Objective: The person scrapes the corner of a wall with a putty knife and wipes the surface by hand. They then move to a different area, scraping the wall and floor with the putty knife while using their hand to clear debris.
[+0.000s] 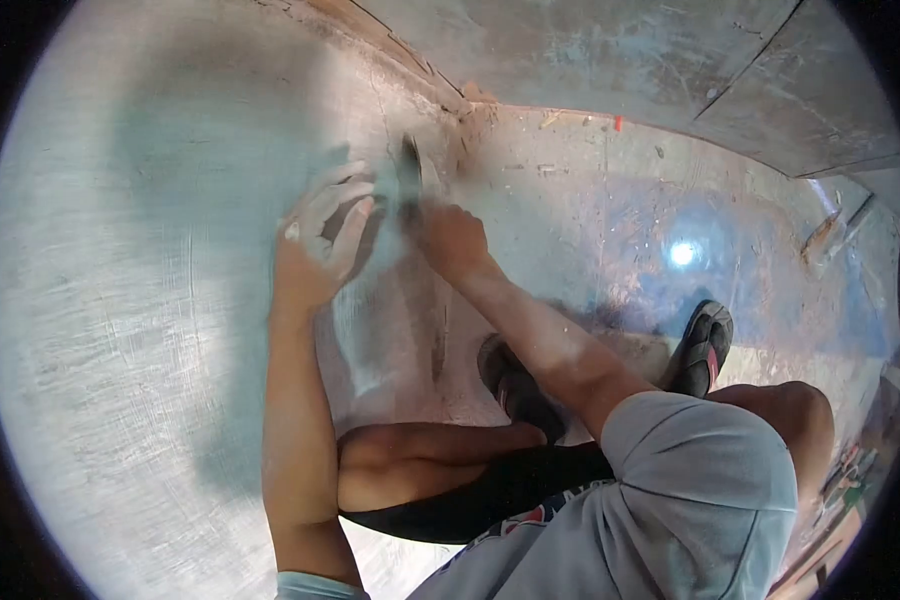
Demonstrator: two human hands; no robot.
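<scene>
My right hand (452, 240) is closed around the handle of a flat-bladed tool (410, 165), which looks like a trowel or scraper and is smeared by motion. Its dark, narrow blade points up toward the corner, close against the pale wall (120, 350). To the left, my left hand (325, 228) is held near the wall with its fingers apart and loosely bent, nothing in them. Whitish dust coats its fingers and thumb.
My shoes (705, 345) stand on the stained floor (560, 230), and my knees are bent. Along the top runs a grey panel (610, 60) with a dark seam. A light-coloured scrap (820, 240) lies at the right; mixed clutter (850, 475) sits at the lower right.
</scene>
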